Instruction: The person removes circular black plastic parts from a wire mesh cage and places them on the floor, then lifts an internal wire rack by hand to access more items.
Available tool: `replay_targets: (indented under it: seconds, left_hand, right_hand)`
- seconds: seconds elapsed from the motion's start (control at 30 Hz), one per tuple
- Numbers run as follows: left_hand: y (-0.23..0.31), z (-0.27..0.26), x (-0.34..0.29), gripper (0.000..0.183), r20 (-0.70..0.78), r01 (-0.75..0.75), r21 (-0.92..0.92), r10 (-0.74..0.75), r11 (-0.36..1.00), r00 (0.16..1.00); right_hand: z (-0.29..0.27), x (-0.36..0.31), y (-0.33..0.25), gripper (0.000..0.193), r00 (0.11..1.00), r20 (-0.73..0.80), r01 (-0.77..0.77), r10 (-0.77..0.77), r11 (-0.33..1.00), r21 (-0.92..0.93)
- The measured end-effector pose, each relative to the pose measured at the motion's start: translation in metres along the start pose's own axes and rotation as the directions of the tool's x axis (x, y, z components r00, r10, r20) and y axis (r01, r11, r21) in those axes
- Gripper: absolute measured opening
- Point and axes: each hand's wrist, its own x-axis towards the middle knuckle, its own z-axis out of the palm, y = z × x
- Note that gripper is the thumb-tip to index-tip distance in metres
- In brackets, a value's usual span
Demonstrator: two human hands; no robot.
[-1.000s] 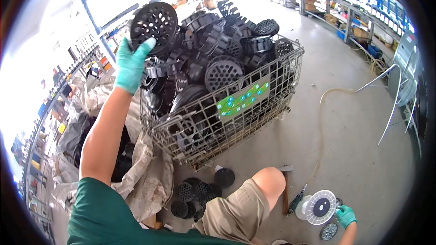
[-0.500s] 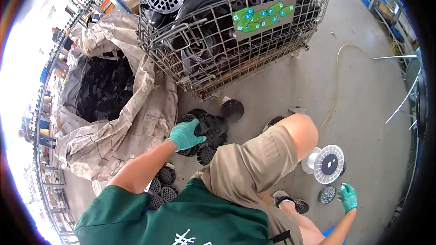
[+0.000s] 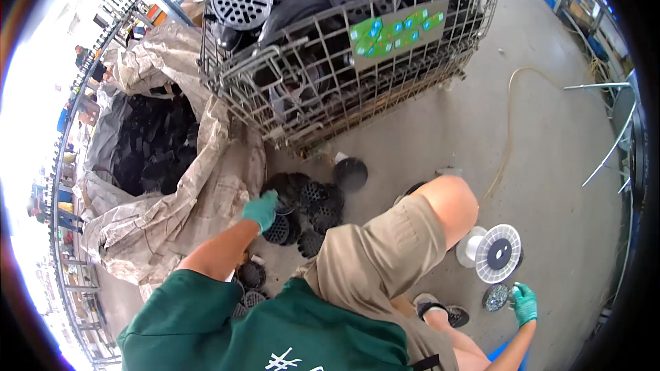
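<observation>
the left hand (image 3: pixel 261 211) is shifting leftward over round black grates (image 3: pixel 323 218) lying by the wire cage's (image 3: pixel 385 89) near corner; i cannot tell how its or the right hand's (image 3: pixel 524 304) fingers are set; snagging could topple the heap.

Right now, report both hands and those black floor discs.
Left hand at black discs, grip unclear. Right hand near white spool, grip unclear. Wire basket beyond discs.

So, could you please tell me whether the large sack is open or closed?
Open: the sack's mouth gapes wide, and black parts show inside it.
</observation>
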Motion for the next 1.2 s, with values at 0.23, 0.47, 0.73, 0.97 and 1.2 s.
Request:
replay_targets:
  seconds: [0.23,0.47,0.73,0.97,1.2]
  left_hand:
    - [0.078,-0.145,-0.038,0.045,-0.089,-0.509,-0.3,0.507,0.807,0.857]
    - [0.111,-0.466,-0.01,0.036,-0.952,-0.538,0.258,0.305,0.803,-0.001]
    - [0.017,-0.54,0.101,0.063,-0.719,-0.443,-0.323,0.088,0.837,0.69]
    - [0.049,-0.554,0.005,0.059,-0.944,-0.249,-0.274,-0.21,0.929,0.254]
    - [0.065,-0.511,-0.117,0.057,-0.801,-0.749,-0.101,0.393,0.655,0.452]
  right_hand:
    - [-0.01,0.05,0.023,0.032,0.985,0.001,0.173,-0.173,0.983,0.058]
    - [-0.016,0.051,0.028,0.024,0.961,-0.054,0.247,-0.27,0.93,-0.271]
    - [-0.007,0.036,-0.015,0.025,0.961,-0.078,0.259,-0.264,0.963,-0.068]
    - [-0.007,0.046,-0.024,0.026,0.976,-0.026,0.212,-0.215,0.974,-0.076]
    - [-0.01,0.051,-0.017,0.029,0.963,-0.044,0.262,-0.267,0.961,-0.084]
